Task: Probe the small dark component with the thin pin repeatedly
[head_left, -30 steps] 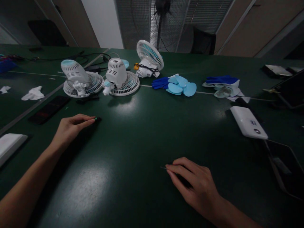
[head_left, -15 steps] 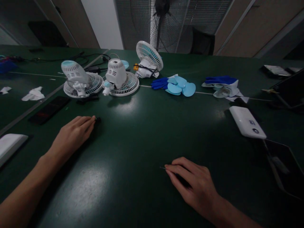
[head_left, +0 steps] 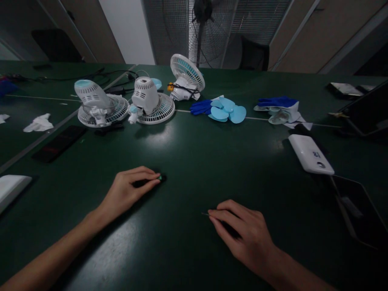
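Note:
Over the middle of the dark green table point(head_left: 188, 161), my left hand point(head_left: 130, 188) pinches a small dark piece with a green spot point(head_left: 163, 178) between thumb and fingertips. Its exact kind is too small to make out. My right hand point(head_left: 242, 232) rests lower and to the right, its fingers closed on a thin, pin-like metal rod point(head_left: 205, 214) whose tip points left. The rest of that rod is hidden in the hand. A gap of table separates the two hands.
Along the back stand white fans point(head_left: 146, 97), with light-blue fan blades point(head_left: 228, 110) and blue gloves point(head_left: 200, 107) beside them. A white device point(head_left: 311, 153) and a dark tablet-like panel point(head_left: 359, 210) lie at right. At left are a black phone-like slab point(head_left: 59, 143) and a white box point(head_left: 12, 188).
My left hand has moved right and toward me, carrying the small dark piece closer to my right hand. My right hand has stayed nearly still. The view has shifted slightly.

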### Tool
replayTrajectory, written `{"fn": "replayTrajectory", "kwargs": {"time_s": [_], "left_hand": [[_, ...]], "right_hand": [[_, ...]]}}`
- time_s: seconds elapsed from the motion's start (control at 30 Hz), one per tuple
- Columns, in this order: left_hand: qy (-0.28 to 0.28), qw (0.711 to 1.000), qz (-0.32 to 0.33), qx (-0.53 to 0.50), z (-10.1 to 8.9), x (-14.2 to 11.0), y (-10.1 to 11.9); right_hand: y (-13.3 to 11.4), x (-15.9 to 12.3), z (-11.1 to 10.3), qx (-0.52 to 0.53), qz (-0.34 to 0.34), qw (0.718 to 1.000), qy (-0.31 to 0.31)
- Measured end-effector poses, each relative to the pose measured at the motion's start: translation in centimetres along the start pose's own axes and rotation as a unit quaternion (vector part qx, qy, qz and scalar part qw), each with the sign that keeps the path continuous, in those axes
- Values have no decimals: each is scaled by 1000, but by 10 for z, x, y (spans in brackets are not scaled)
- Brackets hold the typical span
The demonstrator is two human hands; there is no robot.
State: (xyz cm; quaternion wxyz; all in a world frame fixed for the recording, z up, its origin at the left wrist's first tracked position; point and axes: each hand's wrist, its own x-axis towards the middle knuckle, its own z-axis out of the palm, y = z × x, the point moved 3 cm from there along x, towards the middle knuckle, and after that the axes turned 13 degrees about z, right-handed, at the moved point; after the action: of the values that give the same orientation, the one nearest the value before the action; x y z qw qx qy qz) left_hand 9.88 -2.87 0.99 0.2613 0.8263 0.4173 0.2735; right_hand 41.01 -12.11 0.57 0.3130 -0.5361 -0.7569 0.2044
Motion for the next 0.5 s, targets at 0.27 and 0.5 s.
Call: {"fn": "replayTrajectory", "kwargs": {"time_s": [0.27,0.5], "left_hand": [[-105,971,157,-145,87,14,70],[-119,969,156,-150,87,15,69]], "right_hand": [[3,-5,-2,-18,3,1000,5],[6,-8,-6,-28,10,1000,-2]]}}
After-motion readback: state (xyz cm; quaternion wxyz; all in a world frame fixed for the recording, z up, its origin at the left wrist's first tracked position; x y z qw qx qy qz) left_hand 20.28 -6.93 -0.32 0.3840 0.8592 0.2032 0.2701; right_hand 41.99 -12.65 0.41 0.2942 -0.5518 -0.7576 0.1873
